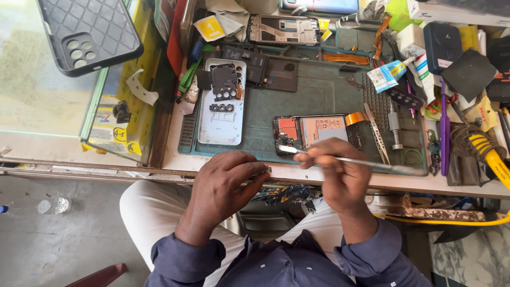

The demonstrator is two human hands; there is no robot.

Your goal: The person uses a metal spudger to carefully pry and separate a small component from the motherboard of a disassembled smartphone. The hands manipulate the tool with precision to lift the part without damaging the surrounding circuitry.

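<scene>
My right hand grips a long thin metal tool that lies across my fingers, its flat tip pointing left toward the opened phone on the green work mat. My left hand is closed at the table's front edge, pinching a tiny dark part between thumb and fingertips. The phone shows its orange-red board and a silver battery. A white phone back cover lies face down to the left, with a black camera frame resting on it.
Tweezers, a screwdriver, a purple tool and a yellow-handled soldering iron lie to the right. A phone frame and glue tube sit at the back. A black phone case rests on the glass counter at left.
</scene>
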